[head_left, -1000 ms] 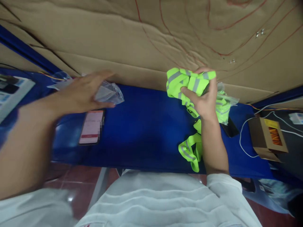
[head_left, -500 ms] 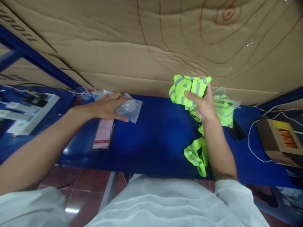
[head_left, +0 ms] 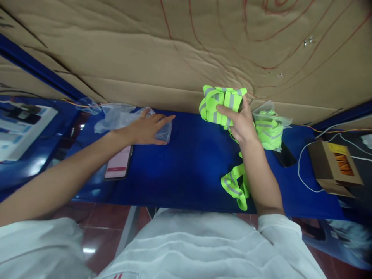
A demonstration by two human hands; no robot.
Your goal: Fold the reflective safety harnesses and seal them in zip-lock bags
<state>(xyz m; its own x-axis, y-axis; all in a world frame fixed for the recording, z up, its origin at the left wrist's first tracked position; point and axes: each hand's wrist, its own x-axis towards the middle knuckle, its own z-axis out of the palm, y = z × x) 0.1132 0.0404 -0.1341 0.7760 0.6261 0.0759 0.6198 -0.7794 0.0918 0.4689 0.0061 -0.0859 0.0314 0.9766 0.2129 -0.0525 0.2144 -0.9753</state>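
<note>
My right hand (head_left: 244,122) grips a folded bundle of neon yellow-green reflective strap (head_left: 215,102), raised over the back of the table, with the thumb across its front. A loose length of the same strap (head_left: 232,184) lies on the table below, partly behind my forearm. On the left, my left hand (head_left: 145,130) rests with fingers spread on a clear plastic bag (head_left: 165,133), which pokes out past the fingertips. More crumpled clear plastic (head_left: 116,114) lies behind that wrist. To the right of my right hand stands a clear bag of neon reflective strap (head_left: 269,131).
The blue table (head_left: 183,170) backs onto a cardboard wall (head_left: 145,58) with red lines. A lit phone (head_left: 117,164) is by my left forearm. On the right are a dark phone (head_left: 285,155), a white cable (head_left: 300,170) and an open cardboard box (head_left: 331,166).
My left hand has shifted slightly right over the plastic bag, its fingers more spread. My right hand still holds the strap bundle. The whole view has shifted a little.
</note>
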